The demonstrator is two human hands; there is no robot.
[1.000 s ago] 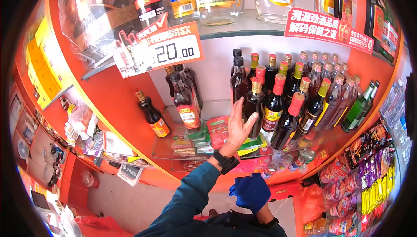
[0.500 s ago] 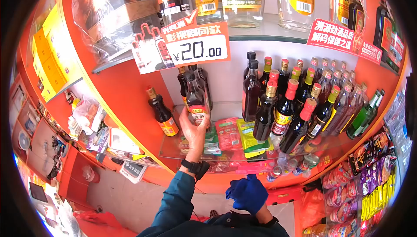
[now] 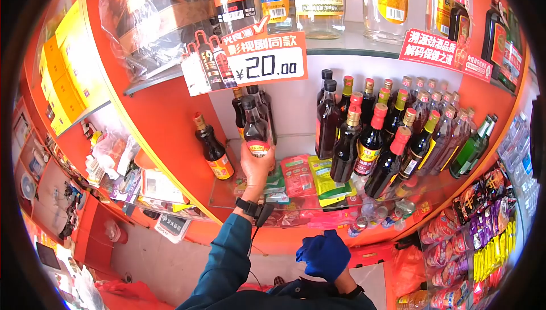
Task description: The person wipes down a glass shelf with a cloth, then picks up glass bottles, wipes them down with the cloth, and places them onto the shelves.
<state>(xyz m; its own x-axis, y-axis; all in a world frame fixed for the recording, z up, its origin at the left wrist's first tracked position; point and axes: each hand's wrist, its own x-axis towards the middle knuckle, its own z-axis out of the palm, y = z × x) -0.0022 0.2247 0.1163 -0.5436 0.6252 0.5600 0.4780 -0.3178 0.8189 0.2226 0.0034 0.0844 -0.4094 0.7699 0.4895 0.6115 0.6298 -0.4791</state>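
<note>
My left hand point(image 3: 255, 169) is wrapped round the lower part of a dark bottle point(image 3: 254, 121) with a black cap and a red-and-white label. The bottle stands upright among a few similar dark bottles point(image 3: 237, 105) on the lower shelf; its base is hidden by my hand. To the left is a dark bottle with a gold cap and orange label point(image 3: 213, 149). My right hand point(image 3: 325, 256), in what looks like a blue glove, is closed in front of my body below the shelf edge. Whatever it holds, if anything, is hidden.
A dense group of dark sauce bottles point(image 3: 372, 145) stands to the right. Pink and green packets point(image 3: 298, 176) lie near the glass shelf point(image 3: 227, 196). Above hang a price sign point(image 3: 264, 62) and another sign point(image 3: 429, 48), below large liquor bottles. Snack packets point(image 3: 492, 236) fill the lower right.
My left hand has closed more fully round the bottle, its thumb now wrapped over the front and covering more of the label. My right hand is nearly still. The view has shifted slightly.
</note>
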